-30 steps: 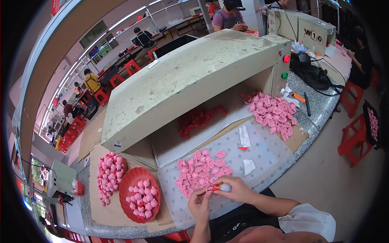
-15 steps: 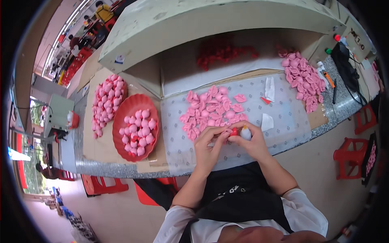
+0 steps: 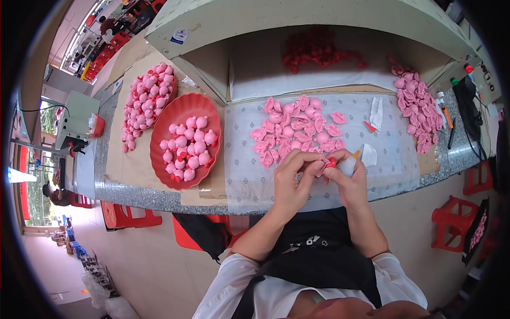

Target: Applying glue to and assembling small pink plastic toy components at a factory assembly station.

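Over the near part of the printed white sheet, my two hands meet. My left hand is closed, pinching a small pink rubbery piece. Closed as well, my right hand grips a small red piece between thumb and fingers, against the pink one. It also keeps a whitish squeeze bottle with a yellow tip tucked in its fingers. Fingers cover much of both pieces, so whether they are joined cannot be made out. Just beyond lies a heap of loose pink pieces, some round, some folded.
Left of the sheet stands a red scalloped bowl of pink balls with red bits, beside another such pile. Dark red pieces lie inside the shelf box. More pink pieces and a black pouch are at right.
The camera view has shifted, so the table sits further right and higher. My hands stay together; the red piece has moved up against the pink piece, and the bottle tilts more to the right.
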`<act>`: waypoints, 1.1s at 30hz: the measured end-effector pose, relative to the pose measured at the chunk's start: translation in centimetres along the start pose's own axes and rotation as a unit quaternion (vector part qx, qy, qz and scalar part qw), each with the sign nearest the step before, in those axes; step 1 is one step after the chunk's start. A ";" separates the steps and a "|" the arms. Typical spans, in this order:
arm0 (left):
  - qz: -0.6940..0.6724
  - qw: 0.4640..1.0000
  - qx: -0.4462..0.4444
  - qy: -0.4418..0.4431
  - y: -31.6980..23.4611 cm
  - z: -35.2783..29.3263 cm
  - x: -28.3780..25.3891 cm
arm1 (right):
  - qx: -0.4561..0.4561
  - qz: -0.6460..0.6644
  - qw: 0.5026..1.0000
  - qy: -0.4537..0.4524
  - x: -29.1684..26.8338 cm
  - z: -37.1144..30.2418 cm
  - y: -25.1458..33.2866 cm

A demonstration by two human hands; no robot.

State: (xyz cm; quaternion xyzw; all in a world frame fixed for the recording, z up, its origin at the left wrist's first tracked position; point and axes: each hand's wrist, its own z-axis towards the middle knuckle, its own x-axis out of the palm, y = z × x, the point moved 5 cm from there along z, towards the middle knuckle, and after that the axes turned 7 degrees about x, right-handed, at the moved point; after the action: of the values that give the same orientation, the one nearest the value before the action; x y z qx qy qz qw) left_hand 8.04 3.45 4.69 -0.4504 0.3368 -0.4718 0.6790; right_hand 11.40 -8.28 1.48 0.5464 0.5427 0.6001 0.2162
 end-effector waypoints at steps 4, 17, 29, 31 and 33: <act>0.137 0.987 -0.013 0.078 0.7 0.7 -0.1 | 0.052 0.048 0.997 0.002 0.0 0.7 0.3; 0.324 0.911 0.214 0.138 -0.7 0.3 0.0 | 0.081 0.022 0.992 0.093 0.6 -0.7 -0.6; 0.183 0.939 0.232 0.174 -1.6 0.1 -0.4 | -0.032 -0.006 0.997 0.073 1.9 -2.4 0.6; 0.166 0.952 0.190 0.171 -1.4 0.4 -0.2 | -0.016 -0.008 0.999 0.049 1.5 -1.9 0.6; 0.194 0.958 0.061 0.203 0.0 0.7 -0.2 | 0.010 0.017 1.000 0.020 1.1 -0.9 0.8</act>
State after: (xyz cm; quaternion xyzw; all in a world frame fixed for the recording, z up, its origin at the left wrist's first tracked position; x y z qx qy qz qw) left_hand 8.55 3.87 4.93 -0.2295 0.5189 -0.4322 0.7009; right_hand 10.54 -7.99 2.83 0.5454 0.5438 0.6091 0.1895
